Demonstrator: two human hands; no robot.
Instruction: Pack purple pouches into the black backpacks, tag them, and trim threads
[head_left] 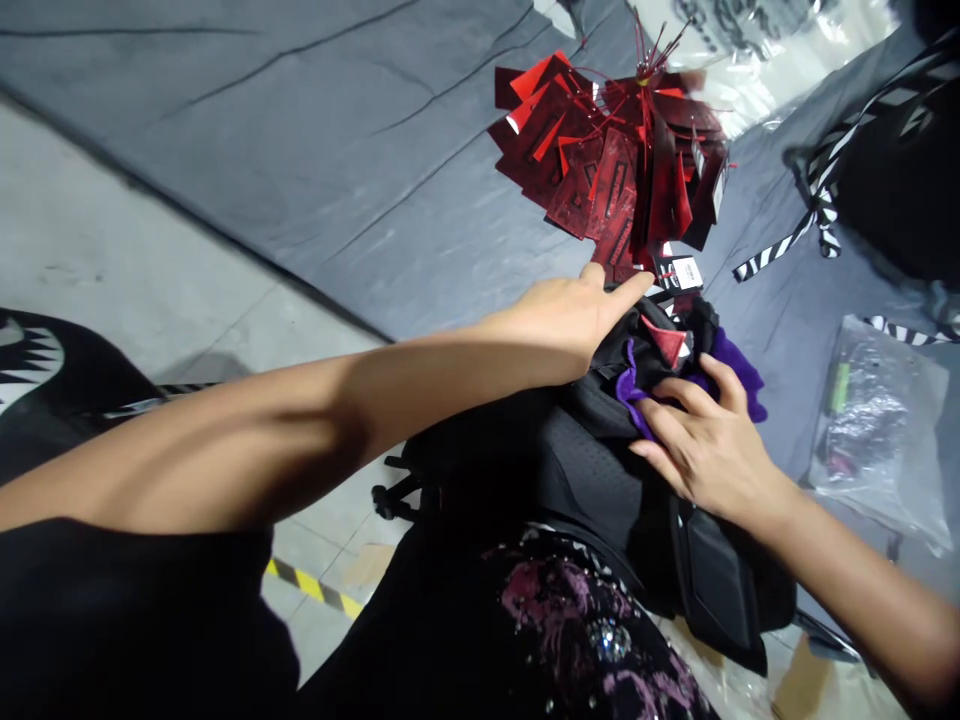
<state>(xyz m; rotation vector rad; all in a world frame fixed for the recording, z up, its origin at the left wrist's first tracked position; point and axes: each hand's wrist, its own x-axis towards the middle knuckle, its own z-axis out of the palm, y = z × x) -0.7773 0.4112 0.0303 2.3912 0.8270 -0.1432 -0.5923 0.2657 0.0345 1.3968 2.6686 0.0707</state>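
Note:
A bunched black cloth item (611, 385) with purple trim and a red-and-white patch lies over the grey table's near edge. My left hand (577, 315) grips its upper left side, one finger stretched toward a black hang tag (679, 272) with a white label. Some of that hand's fingers are hidden by the cloth. On the lower right, my right hand (701, 430) has its fingers bent into the cloth beside the purple trim. Just beyond both hands, a fanned bunch of dark red tags (615, 170) on red strings lies on the table.
Clear plastic packaging (780, 60) lies at the far right. A filled clear bag (877, 430) is on the right, below a black item with a striped black-and-white tie (780, 245). Another black item with a toothed print (45, 360) is at left. A black chair (720, 580) stands close by.

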